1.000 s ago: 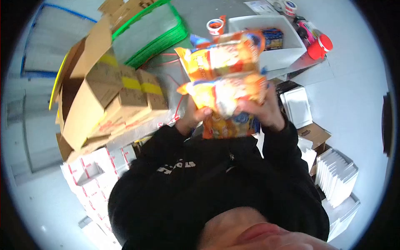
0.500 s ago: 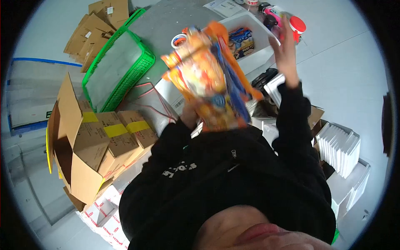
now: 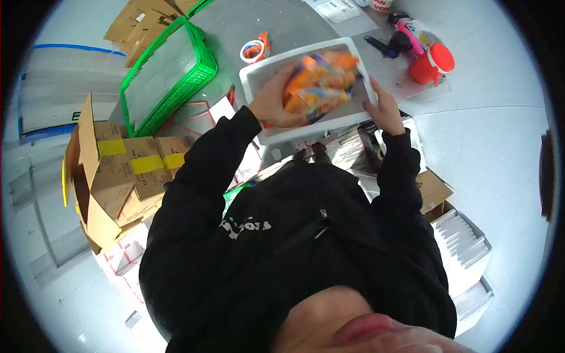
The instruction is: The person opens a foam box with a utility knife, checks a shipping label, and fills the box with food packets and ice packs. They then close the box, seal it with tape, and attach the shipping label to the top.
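Orange packs (image 3: 322, 88) sit slantwise inside the white bin (image 3: 321, 130), roughly along its length, just right of your left hand (image 3: 273, 99), which touches them; blur hides whether those fingers grip. Your right hand (image 3: 386, 110), farther off, clasps the bin's right rim.

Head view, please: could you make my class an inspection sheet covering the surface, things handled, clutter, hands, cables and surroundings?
Surface: grey table, partly covered.
Things handled: orange packets, blurred, inside the white bin.
Clutter: tape roll beyond the bin; green basket to the left; red jug to the right.
Hands: left hand at the packets, grip too blurred to judge; right hand at the bin's right rim, grip unclear.
Cables: no clear cable; a thin red strip near the basket, kind unclear.
Surroundings: open carton at left; row of white panels at right.
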Available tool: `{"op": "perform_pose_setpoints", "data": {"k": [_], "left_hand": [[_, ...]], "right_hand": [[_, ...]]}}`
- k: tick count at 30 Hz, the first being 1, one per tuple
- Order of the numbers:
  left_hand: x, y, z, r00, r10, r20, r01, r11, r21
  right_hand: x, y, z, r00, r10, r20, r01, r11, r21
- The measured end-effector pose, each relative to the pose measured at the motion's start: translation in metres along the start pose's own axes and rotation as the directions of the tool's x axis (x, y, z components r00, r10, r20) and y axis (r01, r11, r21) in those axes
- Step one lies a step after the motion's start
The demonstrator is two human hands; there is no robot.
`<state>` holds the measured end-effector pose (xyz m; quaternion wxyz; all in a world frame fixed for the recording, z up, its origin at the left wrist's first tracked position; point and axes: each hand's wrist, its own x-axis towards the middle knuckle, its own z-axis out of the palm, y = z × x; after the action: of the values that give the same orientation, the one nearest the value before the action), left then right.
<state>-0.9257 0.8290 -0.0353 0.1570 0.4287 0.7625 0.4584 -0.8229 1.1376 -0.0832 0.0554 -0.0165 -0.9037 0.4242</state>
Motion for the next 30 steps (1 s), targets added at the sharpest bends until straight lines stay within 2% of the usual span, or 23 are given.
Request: {"op": "perform_pose_setpoints", "data": {"k": [1,2,3,4,5,6,7,8,9,11,13,14,15,16,17,18,19,24,26,27,29,30], "left_hand": [[0.005,0.008,0.000,0.992,-0.029,0.124,0.014,0.992,0.125],[0.006,0.006,0.008,0.991,-0.047,0.125,0.031,0.992,0.124],[0.006,0.002,0.019,0.926,-0.246,0.285,0.133,0.922,0.363],[0.006,-0.002,0.029,0.805,-0.457,0.378,0.172,0.790,0.589],[0.004,-0.006,0.037,0.807,-0.465,0.365,0.190,0.789,0.585],[0.002,-0.010,0.045,0.885,-0.383,0.265,0.128,0.747,0.652],[0.001,-0.012,0.052,0.943,-0.284,0.174,0.075,0.689,0.721],[0.004,-0.008,0.062,0.919,-0.363,0.154,0.154,0.691,0.706],[0.003,-0.015,0.073,0.918,-0.370,0.143,0.169,0.691,0.703],[-0.004,-0.037,0.089,0.988,-0.131,0.079,0.045,0.742,0.669],[-0.005,-0.050,0.067,0.985,-0.155,0.078,0.072,0.774,0.629],[-0.007,-0.073,0.043,0.993,0.027,0.113,-0.072,0.906,0.416],[-0.010,-0.086,0.027,0.971,0.215,0.103,-0.230,0.957,0.179],[-0.007,-0.047,0.028,0.883,-0.348,-0.317,0.361,0.932,-0.017],[-0.006,-0.048,0.027,0.882,-0.345,-0.321,0.359,0.933,-0.013],[-0.010,-0.051,0.030,0.880,-0.360,-0.309,0.458,0.813,0.359],[-0.013,-0.055,0.034,0.871,-0.382,-0.308,0.484,0.563,0.670],[0.000,-0.048,0.031,0.908,-0.285,-0.307,0.416,0.542,0.730],[0.002,-0.037,0.020,0.929,-0.331,-0.166,0.336,0.569,0.751],[0.000,-0.037,0.020,0.925,-0.331,-0.188,0.353,0.563,0.747],[-0.003,-0.039,0.024,0.948,-0.223,-0.228,0.316,0.559,0.767],[-0.003,-0.033,0.024,0.940,-0.184,-0.286,0.340,0.558,0.757]], "right_hand": [[-0.001,-0.002,0.001,0.992,0.063,0.110,-0.087,0.971,0.223],[-0.001,-0.001,0.000,0.967,0.101,0.233,-0.193,0.889,0.415],[0.000,0.004,-0.003,0.963,0.099,0.250,-0.199,0.887,0.416],[0.002,0.010,-0.008,0.992,0.039,0.120,-0.071,0.958,0.276],[0.007,0.013,-0.013,0.999,-0.050,0.000,0.049,0.992,0.113],[0.016,-0.014,-0.019,0.982,-0.097,-0.161,0.093,0.995,-0.029],[0.028,-0.036,-0.018,0.984,-0.103,-0.146,0.100,0.995,-0.027],[0.040,-0.055,-0.014,0.967,-0.213,-0.141,0.209,0.977,-0.040],[0.051,-0.070,-0.005,0.937,-0.321,-0.134,0.317,0.947,-0.051],[0.080,-0.083,0.034,0.880,-0.455,0.137,0.451,0.891,0.060],[0.113,-0.040,0.091,0.766,-0.499,0.404,0.569,0.819,-0.067],[0.119,-0.040,0.096,0.763,-0.504,0.405,0.573,0.817,-0.061],[0.124,-0.042,0.099,0.725,-0.441,0.529,0.587,0.797,-0.140],[0.130,-0.043,0.102,0.683,-0.360,0.636,0.606,0.765,-0.218],[0.132,-0.044,0.105,0.682,-0.364,0.634,0.609,0.762,-0.218],[0.130,-0.043,0.110,0.682,-0.417,0.601,0.678,0.669,-0.305],[0.129,-0.041,0.115,0.667,-0.473,0.575,0.732,0.559,-0.389],[0.135,-0.054,0.113,0.681,-0.367,0.634,0.716,0.515,-0.471],[0.135,-0.063,0.109,0.664,-0.323,0.674,0.730,0.472,-0.494],[0.138,-0.064,0.107,0.673,-0.328,0.663,0.723,0.483,-0.495],[0.134,-0.071,0.096,0.669,-0.348,0.656,0.728,0.483,-0.486],[0.122,-0.081,0.078,0.684,-0.397,0.612,0.710,0.555,-0.434]]}}
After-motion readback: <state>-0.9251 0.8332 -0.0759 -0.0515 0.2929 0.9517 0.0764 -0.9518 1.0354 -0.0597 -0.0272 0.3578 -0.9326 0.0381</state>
